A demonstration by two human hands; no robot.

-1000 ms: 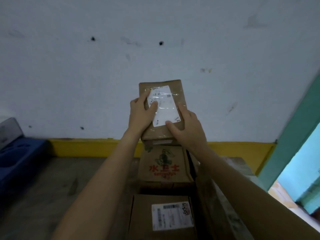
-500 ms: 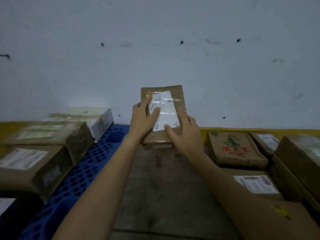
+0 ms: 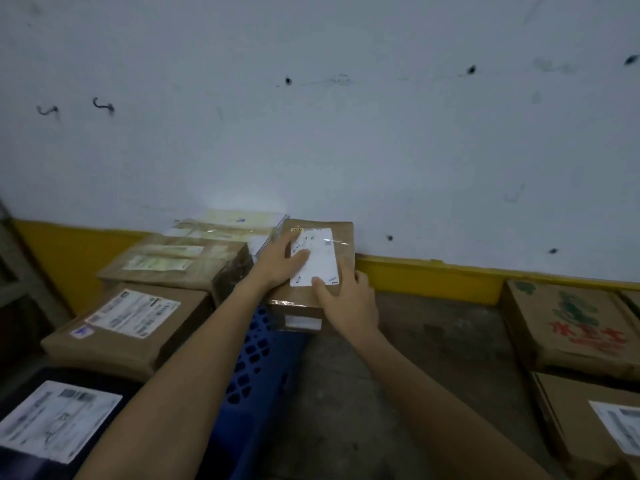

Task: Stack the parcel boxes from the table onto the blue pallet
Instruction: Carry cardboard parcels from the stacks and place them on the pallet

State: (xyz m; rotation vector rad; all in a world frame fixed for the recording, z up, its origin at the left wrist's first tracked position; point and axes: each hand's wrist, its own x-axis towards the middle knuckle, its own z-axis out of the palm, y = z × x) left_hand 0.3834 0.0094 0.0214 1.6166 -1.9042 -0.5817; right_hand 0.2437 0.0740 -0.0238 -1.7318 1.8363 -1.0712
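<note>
I hold a small brown parcel box [image 3: 341, 245] with a white label between both hands, low over the right edge of the blue pallet [image 3: 256, 358]. My left hand [image 3: 280, 263] grips its left side with the thumb on the label. My right hand [image 3: 348, 301] grips its near right corner, thumb on top. Whether the box touches the pallet is hidden. On the pallet lie several brown parcels, one with a white label [image 3: 131, 323], one behind it [image 3: 173, 263], and a dark parcel [image 3: 55, 420] at the near left.
A box with red and green print [image 3: 568, 327] and a labelled brown box [image 3: 595, 424] sit on the right. Grey floor [image 3: 433, 341] lies between them and the pallet. A white wall with a yellow base strip [image 3: 433, 275] runs behind.
The view has swung left, from the boxes on the right to the pallet. The parcel in my hands has come down from chest height toward the pallet's right edge, next to the stacked parcels.
</note>
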